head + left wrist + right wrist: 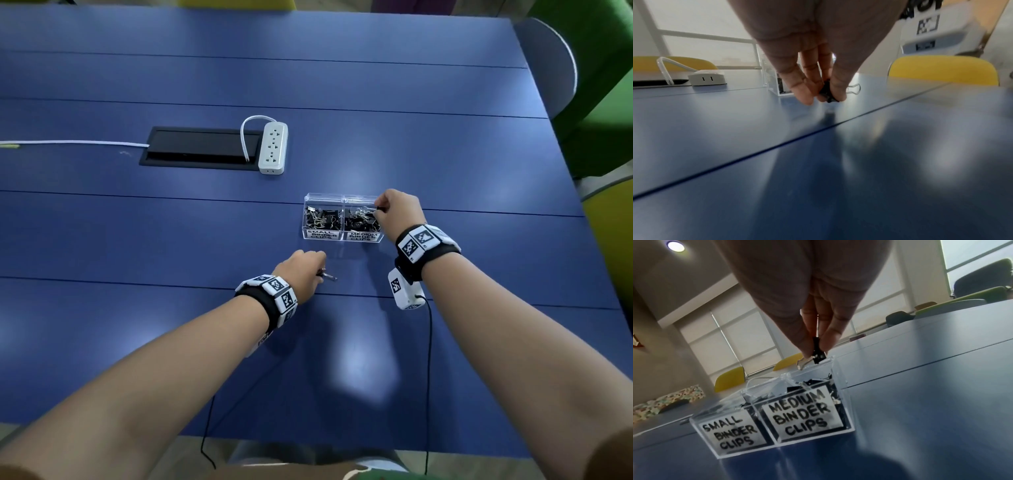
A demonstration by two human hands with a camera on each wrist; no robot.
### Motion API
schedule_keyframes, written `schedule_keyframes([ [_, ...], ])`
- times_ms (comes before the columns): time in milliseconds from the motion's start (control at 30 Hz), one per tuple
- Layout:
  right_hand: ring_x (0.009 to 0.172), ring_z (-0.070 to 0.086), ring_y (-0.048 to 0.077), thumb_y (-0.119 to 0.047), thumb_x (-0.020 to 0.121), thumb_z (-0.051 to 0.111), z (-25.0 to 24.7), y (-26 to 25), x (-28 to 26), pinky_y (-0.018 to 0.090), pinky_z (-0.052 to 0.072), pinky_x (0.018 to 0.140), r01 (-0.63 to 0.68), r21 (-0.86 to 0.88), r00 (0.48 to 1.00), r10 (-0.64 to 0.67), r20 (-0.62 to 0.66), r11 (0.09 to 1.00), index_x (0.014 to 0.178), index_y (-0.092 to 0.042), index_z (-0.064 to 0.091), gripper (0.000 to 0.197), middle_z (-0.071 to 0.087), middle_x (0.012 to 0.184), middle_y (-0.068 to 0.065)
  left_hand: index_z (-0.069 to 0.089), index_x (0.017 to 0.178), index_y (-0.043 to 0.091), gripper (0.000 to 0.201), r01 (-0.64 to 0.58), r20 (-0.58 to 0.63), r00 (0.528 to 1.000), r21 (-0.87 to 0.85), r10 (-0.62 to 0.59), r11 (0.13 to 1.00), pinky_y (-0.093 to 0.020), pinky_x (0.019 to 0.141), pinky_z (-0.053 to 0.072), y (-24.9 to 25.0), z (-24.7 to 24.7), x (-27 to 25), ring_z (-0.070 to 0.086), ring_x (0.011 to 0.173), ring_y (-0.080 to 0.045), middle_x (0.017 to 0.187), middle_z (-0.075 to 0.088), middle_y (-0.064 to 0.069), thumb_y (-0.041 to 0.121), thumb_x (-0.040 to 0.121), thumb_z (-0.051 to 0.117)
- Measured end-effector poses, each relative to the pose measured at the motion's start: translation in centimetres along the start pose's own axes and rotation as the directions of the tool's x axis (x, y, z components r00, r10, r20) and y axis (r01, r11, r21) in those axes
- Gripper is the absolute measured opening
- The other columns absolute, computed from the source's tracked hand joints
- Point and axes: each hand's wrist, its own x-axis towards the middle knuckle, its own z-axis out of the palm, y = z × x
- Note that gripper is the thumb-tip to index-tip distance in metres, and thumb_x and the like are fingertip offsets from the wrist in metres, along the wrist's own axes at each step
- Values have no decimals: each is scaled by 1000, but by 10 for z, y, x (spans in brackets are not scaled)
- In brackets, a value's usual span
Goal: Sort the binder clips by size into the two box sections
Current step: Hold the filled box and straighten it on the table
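Over the medium section of the box, the right hand pinches a clip — release comes next; the left hand pinches another clip just above the tabletop — likely the last one.

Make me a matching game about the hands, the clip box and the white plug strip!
Things:
1. left hand
2. right hand
3. power strip
4. small-clips section

Places or states:
A. beside the black hatch in the table
B. pinches a clip over the medium section
C. left half of the clear box
D. pinches a clip just above the blue table, in front of the box

Pairs: 1-D, 2-B, 3-A, 4-C
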Motion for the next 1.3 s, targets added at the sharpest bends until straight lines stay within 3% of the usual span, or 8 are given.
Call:
schedule_keyframes([
  [233, 90, 58, 36, -8, 86, 54, 17, 8, -1, 39, 52, 81, 52, -175, 997, -42, 59, 983, 91, -5, 71, 18, 52, 107, 14, 54, 95, 13, 14, -70, -267, 964, -217, 10, 974, -31, 73, 43, 38, -45, 37, 51, 81, -22, 86, 53, 2, 19, 86, 62],
  [533, 78, 50, 17, -9, 88, 52, 1, 22, -2, 21, 37, 75, 9, 74, 997, -3, -75, 997, 95, -9, 71, 21, 55, 90, 6, 59, 103, 4, 27, -16, -172, 985, -111, -4, 994, -40, 89, 50, 65, -53, 100, 59, 100, -34, 111, 58, -16, 19, 83, 69],
  [667, 78, 50, 14, -16, 86, 57, -2, 27, 0, 27, 45, 83, -18, 149, 996, 31, -82, 989, 92, -11, 70, 15, 54, 88, 1, 56, 108, 6, 32, 19, -163, 986, -123, -39, 992, -43, 87, 52, 60, -49, 104, 60, 88, -32, 117, 45, -14, 18, 83, 71],
  [867, 83, 52, 18, -24, 84, 67, 14, 17, 5, 30, 46, 80, 86, 136, 996, -89, 19, 987, 94, -15, 71, 15, 50, 88, 1, 59, 101, 13, 17, 66, -264, 954, -269, -140, 961, -40, 89, 50, 37, -64, 103, 59, 93, -28, 115, 48, -10, 13, 84, 59],
  [1000, 111, 48, 19, -26, 88, 60, 31, 10, 7, 41, 49, 87, 98, -27, 990, -94, 103, 995, 102, -19, 71, 19, 55, 101, 3, 60, 100, 12, 15, 112, -300, 931, -305, -207, 946, -36, 88, 51, 20, -69, 97, 58, 99, -27, 117, 48, -11, 11, 86, 55],
  [1133, 95, 51, 18, -25, 88, 58, 21, 12, 16, 30, 44, 84, 65, 78, 997, -61, -56, 995, 92, -16, 72, 17, 55, 93, 5, 59, 106, 10, 19, 176, -363, 866, -422, -344, 889, -34, 94, 44, -1, -71, 95, 53, 110, -27, 122, 48, -12, 17, 89, 54],
  [1200, 86, 49, 19, -26, 89, 53, 13, 21, 25, 27, 38, 83, -53, 166, 989, 74, -127, 985, 80, -14, 67, 21, 53, 89, 5, 60, 105, 9, 21, 248, -316, 829, -532, -462, 810, -35, 94, 44, -11, -72, 96, 56, 103, -28, 115, 55, -11, 24, 92, 53],
  [1300, 80, 45, 27, -38, 94, 40, 16, 29, 35, 32, 34, 75, -294, 130, 956, 294, 23, 947, 53, -13, 43, 48, 48, 72, 10, 44, 61, 16, 39, 292, -189, 855, -595, -484, 749, -32, 70, 38, -13, -73, 99, 42, 59, -22, 65, 44, -2, 33, 97, 43],
])
